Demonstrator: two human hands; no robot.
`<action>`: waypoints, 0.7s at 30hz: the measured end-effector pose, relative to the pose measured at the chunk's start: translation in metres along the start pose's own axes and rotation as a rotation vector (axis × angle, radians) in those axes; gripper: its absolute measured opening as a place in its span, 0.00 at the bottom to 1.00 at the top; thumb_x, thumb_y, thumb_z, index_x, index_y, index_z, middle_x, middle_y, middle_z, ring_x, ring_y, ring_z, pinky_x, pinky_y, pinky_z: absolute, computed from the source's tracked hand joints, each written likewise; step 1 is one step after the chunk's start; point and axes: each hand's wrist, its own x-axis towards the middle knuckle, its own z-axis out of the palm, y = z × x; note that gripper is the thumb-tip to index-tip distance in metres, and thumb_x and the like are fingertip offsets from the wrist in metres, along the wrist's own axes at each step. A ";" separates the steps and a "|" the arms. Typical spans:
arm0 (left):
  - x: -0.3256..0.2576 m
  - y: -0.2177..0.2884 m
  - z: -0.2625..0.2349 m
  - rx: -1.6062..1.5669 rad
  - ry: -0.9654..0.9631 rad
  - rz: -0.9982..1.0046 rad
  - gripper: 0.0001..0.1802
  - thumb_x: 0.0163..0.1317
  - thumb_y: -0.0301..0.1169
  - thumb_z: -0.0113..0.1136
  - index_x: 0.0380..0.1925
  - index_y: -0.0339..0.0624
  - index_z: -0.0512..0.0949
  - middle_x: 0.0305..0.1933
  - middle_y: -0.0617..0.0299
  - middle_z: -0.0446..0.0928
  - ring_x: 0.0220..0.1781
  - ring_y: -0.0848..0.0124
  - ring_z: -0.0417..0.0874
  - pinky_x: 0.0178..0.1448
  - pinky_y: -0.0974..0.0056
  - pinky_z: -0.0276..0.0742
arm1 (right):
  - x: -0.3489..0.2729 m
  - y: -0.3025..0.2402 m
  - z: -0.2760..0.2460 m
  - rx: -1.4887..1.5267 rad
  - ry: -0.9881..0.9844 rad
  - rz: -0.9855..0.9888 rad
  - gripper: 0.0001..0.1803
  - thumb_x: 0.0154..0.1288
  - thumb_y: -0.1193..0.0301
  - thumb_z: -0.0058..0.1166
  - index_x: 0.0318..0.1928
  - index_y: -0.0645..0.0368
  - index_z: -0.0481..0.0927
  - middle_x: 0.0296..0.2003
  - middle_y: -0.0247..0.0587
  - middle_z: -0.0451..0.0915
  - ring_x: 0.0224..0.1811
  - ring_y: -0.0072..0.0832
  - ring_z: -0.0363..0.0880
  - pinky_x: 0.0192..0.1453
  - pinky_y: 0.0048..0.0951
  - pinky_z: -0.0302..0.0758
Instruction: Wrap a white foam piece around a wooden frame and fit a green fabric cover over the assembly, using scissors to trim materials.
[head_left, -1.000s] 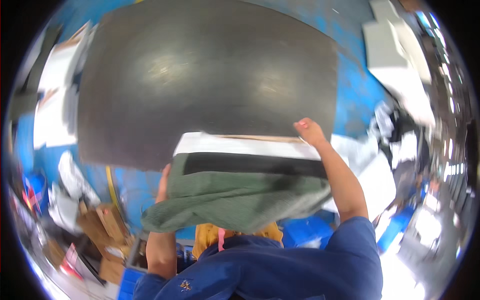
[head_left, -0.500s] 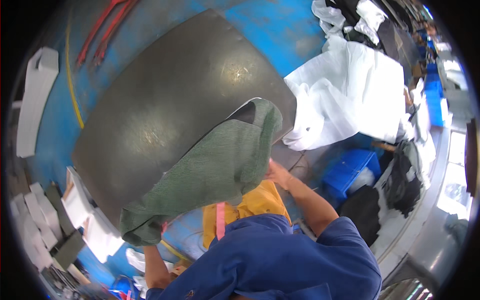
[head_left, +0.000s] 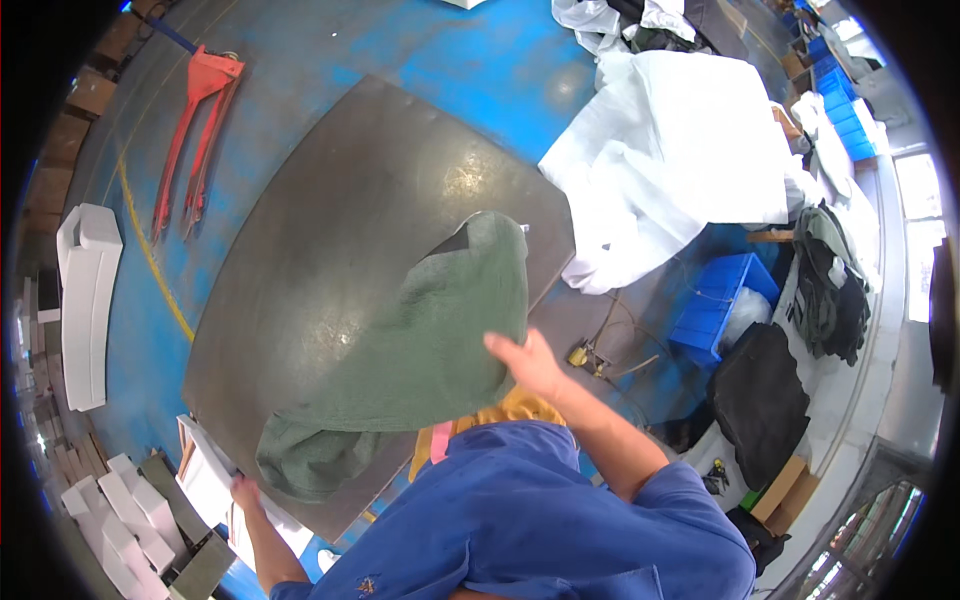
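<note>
A dark green fabric cover (head_left: pixel 430 330) lies spread over the dark tabletop (head_left: pixel 330 200), with one end folded over at the lower left. My right hand (head_left: pixel 535 370) is at the cover's right edge, thumb on top and the other fingers mostly hidden; it appears to grip the cloth. Off the table's lower left corner, my left hand (head_left: pixel 244 493) is away from the cover. It is beside a white foam-like piece (head_left: pixel 205 470), and its fingers are too small and blurred to make out.
White sheeting (head_left: pixel 670 150) is heaped past the table's right corner. Right of me are a blue bin (head_left: pixel 725 305) and a black piece of material (head_left: pixel 760 390). A red forked frame (head_left: pixel 200 130) lies on the floor at far left. White blocks (head_left: pixel 130 520) stand at lower left.
My left hand has let go of the cover's lower left end and moved left toward the white piece. My right hand has shifted onto the cover's right edge. The view has shifted.
</note>
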 end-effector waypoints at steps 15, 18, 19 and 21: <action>-0.194 0.149 0.577 0.671 -1.165 -0.303 0.26 0.70 0.41 0.51 0.64 0.40 0.68 0.63 0.50 0.71 0.64 0.63 0.72 0.65 0.62 0.67 | 0.075 -0.126 -0.054 0.030 -0.236 -0.133 0.15 0.65 0.66 0.52 0.31 0.69 0.78 0.18 0.41 0.75 0.22 0.23 0.72 0.28 0.34 0.71; -0.209 0.159 0.613 0.684 -1.161 -0.290 0.27 0.71 0.43 0.51 0.64 0.40 0.68 0.64 0.50 0.71 0.64 0.63 0.71 0.66 0.62 0.66 | 0.095 -0.137 -0.057 -0.075 -0.304 -0.429 0.17 0.62 0.66 0.52 0.23 0.68 0.73 0.14 0.54 0.68 0.17 0.45 0.69 0.24 0.44 0.68; -0.213 0.155 0.633 0.664 -1.166 -0.268 0.27 0.71 0.44 0.50 0.64 0.40 0.68 0.64 0.50 0.71 0.64 0.63 0.71 0.67 0.62 0.65 | 0.100 -0.137 -0.055 -0.058 -0.358 -0.456 0.18 0.61 0.66 0.52 0.21 0.67 0.70 0.15 0.57 0.68 0.19 0.53 0.71 0.26 0.47 0.68; -0.222 0.135 0.680 0.558 -1.196 -0.201 0.27 0.71 0.45 0.50 0.63 0.40 0.68 0.64 0.49 0.70 0.65 0.63 0.70 0.67 0.62 0.64 | 0.107 -0.130 -0.055 0.027 -0.435 -0.479 0.18 0.62 0.64 0.53 0.22 0.67 0.73 0.17 0.58 0.71 0.21 0.54 0.73 0.27 0.46 0.70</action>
